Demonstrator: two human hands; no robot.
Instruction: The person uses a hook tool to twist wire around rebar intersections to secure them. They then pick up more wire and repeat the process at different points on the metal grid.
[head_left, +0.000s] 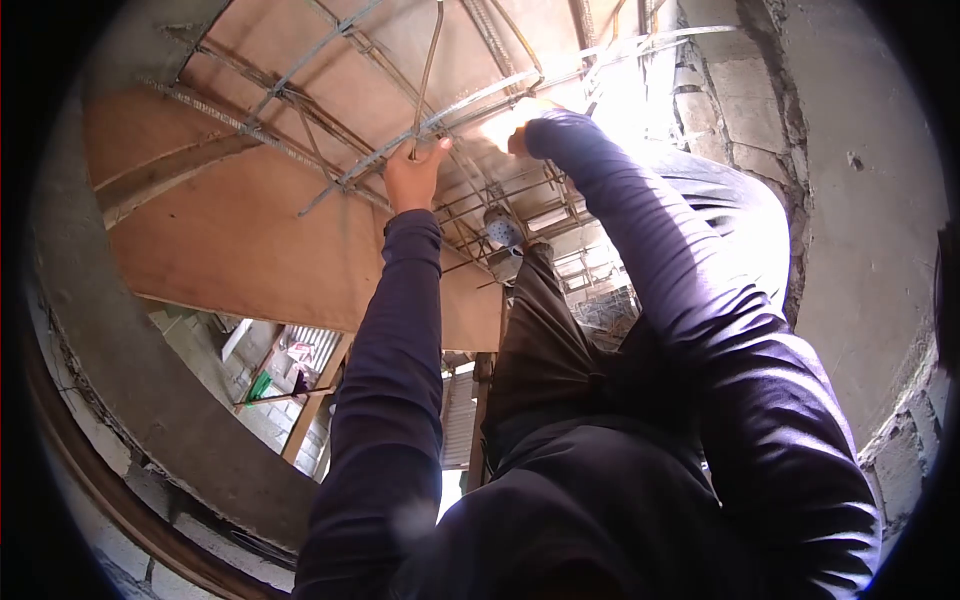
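Two hands at the reinforcing bars, seen from my remote post

Nearest: dark sleeves (385, 340), both reaching forward. Next, left hand (411, 182), touching the long steel bar (480, 98) where a bent rod (430, 70) comes down to it; thumb and forefinger stand apart, but I cannot tell whether the other fingers grip. Right hand (522, 125), near the same bar, farther along; glare washes it out, so its fingers I cannot read.

Beyond: a trouser leg (540, 330), a perforated shoe (502, 228) down among thinner bars, a brown panel (220, 235) behind the steel, and a block wall (750, 100) at right.

Hazards, in my judgement: a loose hold could let the bar roll or spring, pinching a finger at the crossing; glare could hide a bar end; the shoe could catch among the bars, upsetting balance.
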